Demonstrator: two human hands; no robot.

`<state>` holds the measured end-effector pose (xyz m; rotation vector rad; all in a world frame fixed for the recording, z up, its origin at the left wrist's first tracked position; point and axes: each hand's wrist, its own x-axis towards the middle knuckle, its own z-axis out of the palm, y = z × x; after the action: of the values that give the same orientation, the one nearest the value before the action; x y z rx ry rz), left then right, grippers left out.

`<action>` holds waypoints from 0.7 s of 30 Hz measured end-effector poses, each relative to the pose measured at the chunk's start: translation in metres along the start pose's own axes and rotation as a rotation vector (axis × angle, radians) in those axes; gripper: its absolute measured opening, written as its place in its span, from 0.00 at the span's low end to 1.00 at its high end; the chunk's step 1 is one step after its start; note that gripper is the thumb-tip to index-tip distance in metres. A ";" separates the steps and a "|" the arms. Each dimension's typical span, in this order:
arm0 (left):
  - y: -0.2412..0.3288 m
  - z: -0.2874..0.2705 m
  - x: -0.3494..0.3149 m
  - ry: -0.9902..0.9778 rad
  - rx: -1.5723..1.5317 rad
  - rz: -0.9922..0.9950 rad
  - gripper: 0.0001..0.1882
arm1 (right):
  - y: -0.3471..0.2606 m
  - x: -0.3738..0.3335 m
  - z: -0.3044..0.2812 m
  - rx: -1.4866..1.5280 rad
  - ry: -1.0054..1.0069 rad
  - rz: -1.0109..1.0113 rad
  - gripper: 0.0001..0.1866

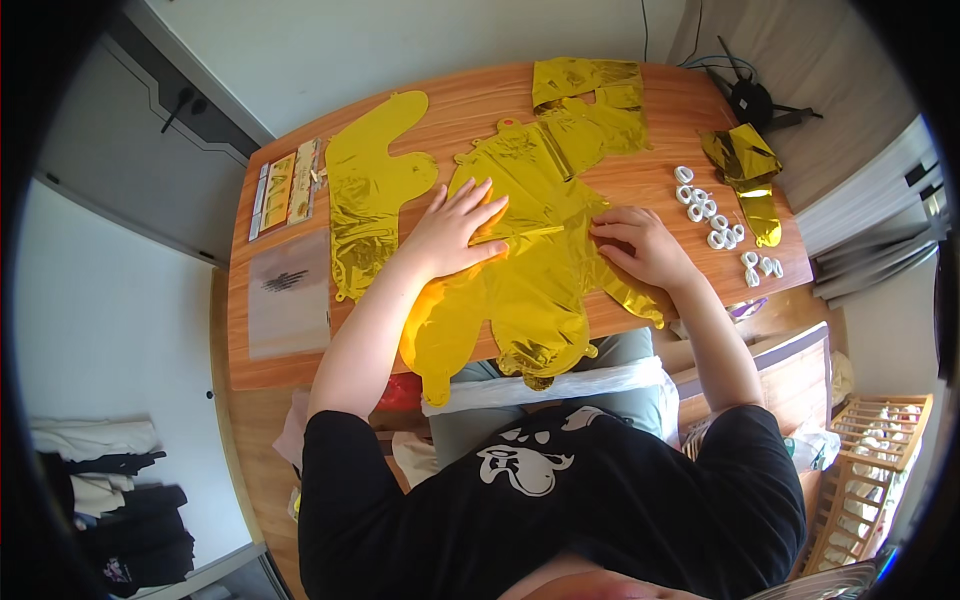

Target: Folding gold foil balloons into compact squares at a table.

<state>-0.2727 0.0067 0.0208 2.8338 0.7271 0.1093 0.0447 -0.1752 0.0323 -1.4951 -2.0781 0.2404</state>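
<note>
Examining the near middle of the wooden table [460,110], found a large gold foil piece [535,275] lying flat and crinkled, with rounded lobes running to and beyond the near edge. Could not tell one sheet from several overlapping ones. Noted left hand [447,235] on its left part, palm down, fingers spread wide, thumb pointing inward across the foil. Noted right hand [645,245] at its right side, fingers bent and drawn close together, tips at the foil; could not tell whether gripping an edge or merely pressing on it. Logged a second gold foil shape [370,180] to the left, smooth in its upper part and wrinkled lower down. Recorded a third foil shape [615,125] toward the far edge. Saw a smaller foil scrap [745,165] on the right, near a black device with thin prongs [750,102], and a loose cluster of white rolls [697,212] between the right hand and the table's right end. On the left end, recorded printed cards [300,190] beyond a translucent grey sheet [290,315] marked with dark strokes. Below the near edge, noted a white plastic strip [590,381] across the lap and a black shirt [600,490]. Farther out, saw a grey door [150,125] on the upper left and a slatted wooden rack [870,430] on the lower right.
</note>
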 end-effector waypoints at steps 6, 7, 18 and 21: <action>-0.004 0.008 0.001 -0.022 0.027 0.006 0.47 | 0.003 0.000 0.003 0.008 -0.016 0.006 0.15; -0.003 0.008 0.001 -0.016 0.020 0.000 0.47 | 0.003 0.000 0.003 0.009 -0.016 0.008 0.15; -0.008 0.007 0.007 0.002 0.006 0.003 0.47 | 0.005 0.000 0.002 0.007 -0.020 0.017 0.15; -0.007 0.006 0.005 0.006 0.006 0.006 0.47 | 0.004 -0.001 0.003 0.006 0.007 0.003 0.14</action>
<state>-0.2705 0.0139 0.0131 2.8428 0.7212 0.1164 0.0466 -0.1738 0.0278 -1.4943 -2.0679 0.2417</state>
